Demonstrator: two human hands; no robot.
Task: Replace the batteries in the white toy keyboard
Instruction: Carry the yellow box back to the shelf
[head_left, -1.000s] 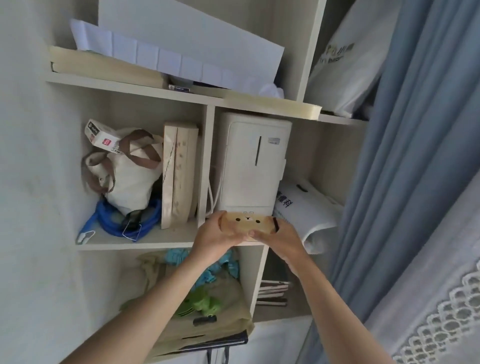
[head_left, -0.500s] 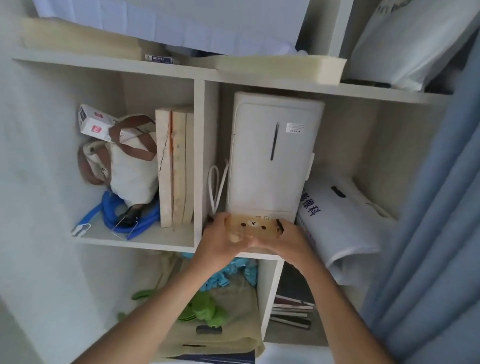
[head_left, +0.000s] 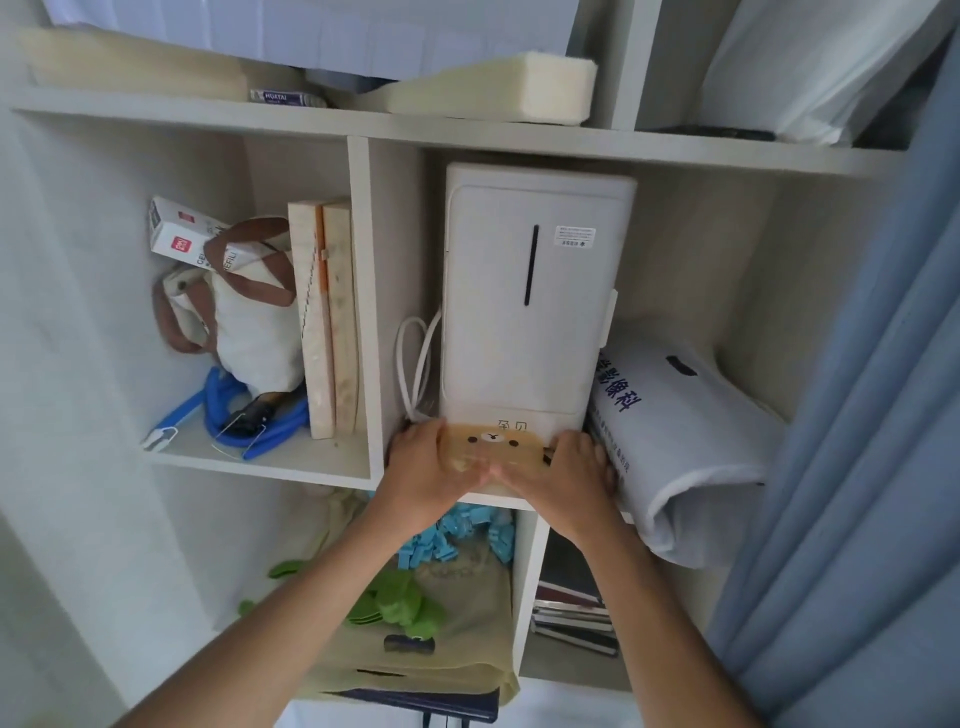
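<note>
A small tan box with a bear face (head_left: 496, 448) rests at the front of the middle shelf, just before a tall white appliance (head_left: 535, 291). My left hand (head_left: 423, 475) grips the box's left end and my right hand (head_left: 563, 480) grips its right end. Both thumbs lie over its front. The white toy keyboard is not in view.
The shelf board (head_left: 291, 465) carries a canvas bag (head_left: 249, 322), blue hose (head_left: 228, 415) and wooden boards (head_left: 330, 317) on the left. A white printed bag (head_left: 675, 436) lies right of my hands. Blue curtain (head_left: 857, 467) hangs at right. Green and blue items (head_left: 405, 603) fill the lower compartment.
The view has moved closer to the shelf. Both hands have carried the bear-face box forward onto the shelf edge, against the white appliance.
</note>
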